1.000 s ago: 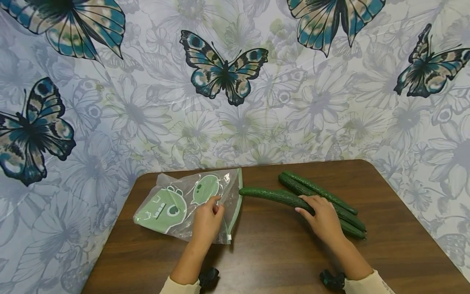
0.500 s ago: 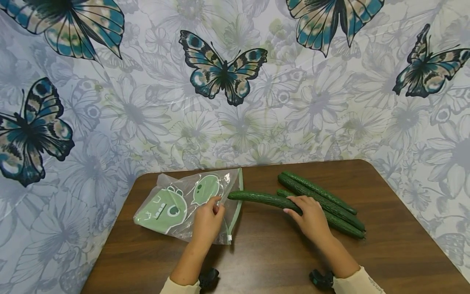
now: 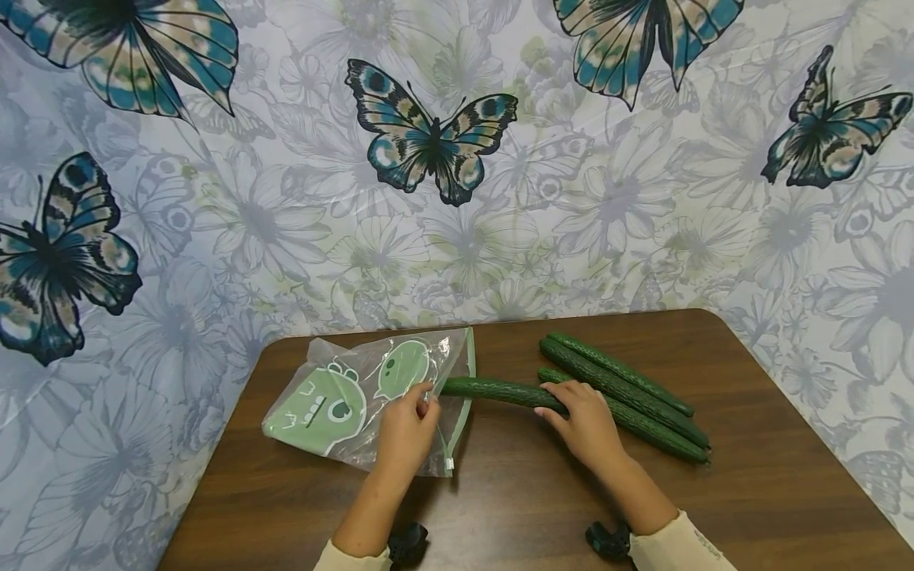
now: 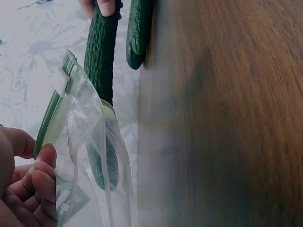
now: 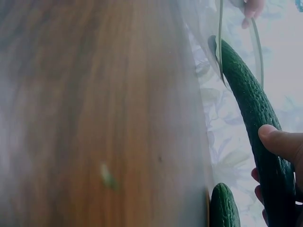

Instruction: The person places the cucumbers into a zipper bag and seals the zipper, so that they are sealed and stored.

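A clear zip bag [image 3: 314, 412] with green cartoon faces lies on the left of the table, its green-edged mouth toward the right. My left hand [image 3: 405, 432] pinches one side of the mouth and holds it apart, as the left wrist view shows. My right hand [image 3: 587, 424] grips a long dark green cucumber [image 3: 493, 389] round its near part, thumb on top. The cucumber's far end is inside the bag; in the left wrist view its tip [image 4: 103, 165] shows through the plastic. Three more cucumbers [image 3: 621, 385] lie side by side behind and right of my right hand.
The brown wooden table [image 3: 514, 507] ends at a back edge close to a cloth backdrop [image 3: 457, 254] with butterflies and flowers. A white slider [image 3: 449, 464] sits at the near end of the bag's zip. Dark devices [image 3: 608, 539] are strapped at both wrists.
My right hand has moved left with the cucumber, whose tip has gone from beside the bag's mouth to inside it. The left hand has kept its place at the bag.
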A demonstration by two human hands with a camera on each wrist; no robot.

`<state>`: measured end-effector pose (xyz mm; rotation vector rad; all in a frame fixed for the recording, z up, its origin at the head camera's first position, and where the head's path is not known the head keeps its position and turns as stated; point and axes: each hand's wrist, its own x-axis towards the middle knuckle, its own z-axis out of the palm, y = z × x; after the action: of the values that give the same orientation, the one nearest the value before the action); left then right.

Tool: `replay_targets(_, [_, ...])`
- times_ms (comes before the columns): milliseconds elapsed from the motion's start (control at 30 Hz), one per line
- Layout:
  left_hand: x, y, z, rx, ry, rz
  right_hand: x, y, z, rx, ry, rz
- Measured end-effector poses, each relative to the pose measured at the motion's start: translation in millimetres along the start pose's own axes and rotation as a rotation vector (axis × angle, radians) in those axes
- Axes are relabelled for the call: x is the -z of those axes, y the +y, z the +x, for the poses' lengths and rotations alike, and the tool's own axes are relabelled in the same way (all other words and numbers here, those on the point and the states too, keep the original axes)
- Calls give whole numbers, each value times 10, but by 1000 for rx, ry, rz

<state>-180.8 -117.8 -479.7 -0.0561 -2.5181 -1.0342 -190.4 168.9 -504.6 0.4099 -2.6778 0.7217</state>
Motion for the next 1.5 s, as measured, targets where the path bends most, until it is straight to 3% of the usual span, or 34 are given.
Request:
replay_targets(200, [-2,9,-13,-8,9,7,-76,-52,35,13,14,-2])
replay_targets(1200, [-44,47,-43,-23,7,-7,-424,-443,271,-33,-74,43])
replay_targets(1500, [-72,64,-56,-91,36,-8,-552,-559,360,-53,-95,46])
